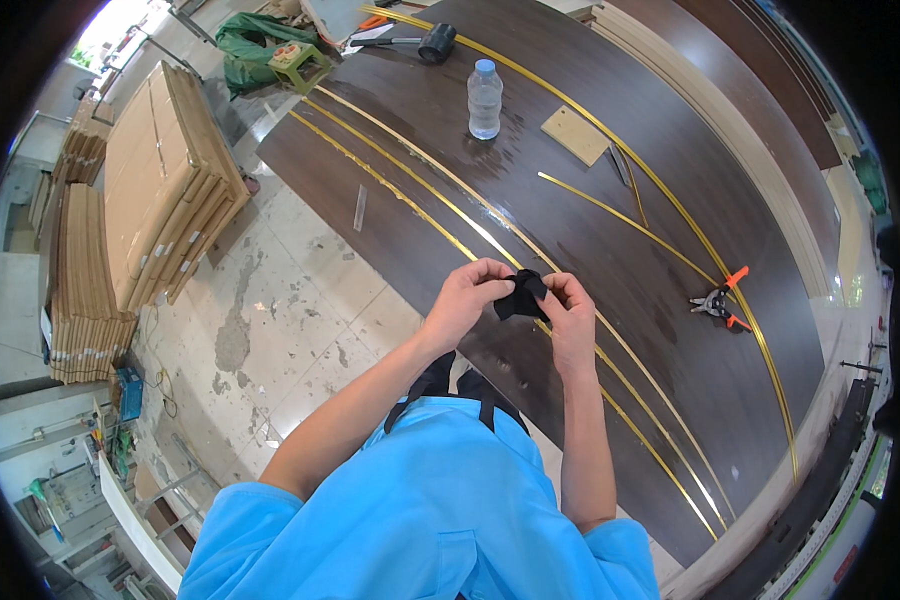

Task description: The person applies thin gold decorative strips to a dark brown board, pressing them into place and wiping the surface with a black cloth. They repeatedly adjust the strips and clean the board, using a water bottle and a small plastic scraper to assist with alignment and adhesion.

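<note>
Pinching a small black cloth (520, 298) between both hands, I have it on my side of the water bottle (484, 104), slightly to the bottle's right. My left hand (458, 304) grips the cloth's left edge between thumb and forefinger; my right hand (572, 318) pinches its right edge, so neither hand is nearer: the fingers of both are narrow and closed on fabric. The cloth bunches in the gap between the two pinches, and that sideways relation, I judge, is what any next move hangs on. It is too crumpled for me to name a long axis. Whether it touches the dark table (610, 260) or hangs just above, I cannot tell. Thin gold strips (378, 184) pass on my side of the bottle, slanting from far left to near right and running under the cloth and my fingers. The orange-handled pliers (712, 301) lie nearer me than the bottle and well to its right; the black mallet (437, 43) lies beyond it, to its left.
</note>
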The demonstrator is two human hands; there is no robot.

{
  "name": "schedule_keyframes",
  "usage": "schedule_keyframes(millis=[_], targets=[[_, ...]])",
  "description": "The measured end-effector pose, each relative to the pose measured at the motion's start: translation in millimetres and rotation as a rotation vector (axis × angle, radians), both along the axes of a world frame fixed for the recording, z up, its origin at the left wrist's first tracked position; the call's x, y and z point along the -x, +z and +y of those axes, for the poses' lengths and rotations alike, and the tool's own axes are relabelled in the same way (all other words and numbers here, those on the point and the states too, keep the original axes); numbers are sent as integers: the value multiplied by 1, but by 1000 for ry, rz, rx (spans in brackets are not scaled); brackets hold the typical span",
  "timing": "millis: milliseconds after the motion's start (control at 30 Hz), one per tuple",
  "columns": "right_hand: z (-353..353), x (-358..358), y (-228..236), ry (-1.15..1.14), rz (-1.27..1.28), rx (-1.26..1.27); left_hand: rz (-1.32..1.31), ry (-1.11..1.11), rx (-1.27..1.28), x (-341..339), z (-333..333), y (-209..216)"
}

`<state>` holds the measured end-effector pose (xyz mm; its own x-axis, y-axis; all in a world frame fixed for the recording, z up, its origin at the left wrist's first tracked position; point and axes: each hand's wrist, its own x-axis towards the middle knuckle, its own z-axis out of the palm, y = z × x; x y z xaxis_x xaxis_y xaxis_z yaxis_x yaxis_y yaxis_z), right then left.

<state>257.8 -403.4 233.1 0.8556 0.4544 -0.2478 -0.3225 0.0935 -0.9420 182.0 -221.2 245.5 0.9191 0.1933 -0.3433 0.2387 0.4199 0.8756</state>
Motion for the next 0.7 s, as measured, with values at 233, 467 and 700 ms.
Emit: schedule_keyframes(millis=[233, 467, 700], targets=[[-8, 12, -10, -19, 209, -246, 103, 109, 356, 9, 3, 6], [3, 31, 6, 16, 56, -226, 58, 138, 401, 19, 0, 1], [1, 38, 16, 37, 96, -119, 4, 187, 583, 29, -3, -6]])
